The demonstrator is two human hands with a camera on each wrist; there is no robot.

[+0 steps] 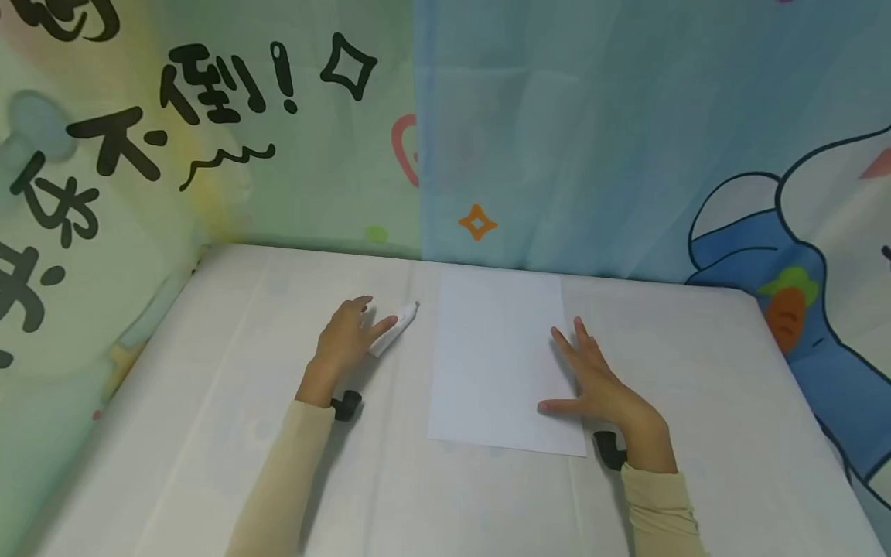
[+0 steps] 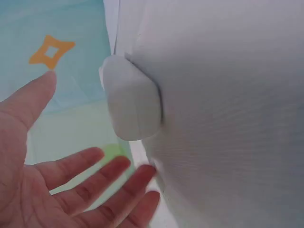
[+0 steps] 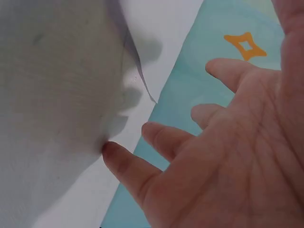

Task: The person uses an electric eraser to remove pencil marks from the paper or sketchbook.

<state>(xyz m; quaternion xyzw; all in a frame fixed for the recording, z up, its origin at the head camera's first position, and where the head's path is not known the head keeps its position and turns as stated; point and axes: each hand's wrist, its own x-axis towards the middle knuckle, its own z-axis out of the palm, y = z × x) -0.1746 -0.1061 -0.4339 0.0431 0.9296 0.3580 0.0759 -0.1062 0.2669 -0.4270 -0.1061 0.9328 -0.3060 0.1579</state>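
1. While both arms in cream sleeves reach forward, one flat white rectangular sheet of paper [image 1: 497, 360] lies on the desk covered in white cloth [image 1: 230, 371], and it serves as the landmark for the rest.
2. One right hand [image 1: 600, 387] rests at the sheet's right edge, fingers straight and spread; it grasps nothing. Its thumb lies on the paper near the lower right corner, and in the right wrist view a fingertip [image 3: 111, 151] touches the surface.
3. One left hand [image 1: 346, 334] sits left of the sheet, apart from it, fingers relaxed and released, holding nothing.
4. One small white plastic tube-shaped object [image 1: 395, 329] lies on the desk between the left hand and the sheet's left edge, just beside the fingers; whether they touch it cannot be told. In the left wrist view its rounded white end [image 2: 133, 97] shows above the extended fingers [image 2: 102, 178].
5. Two black wrist mounts appear, one below each hand.
6. Behind the sheet hang two printed cloth backdrops, one green [image 1: 139, 139] and one blue [image 1: 626, 131].
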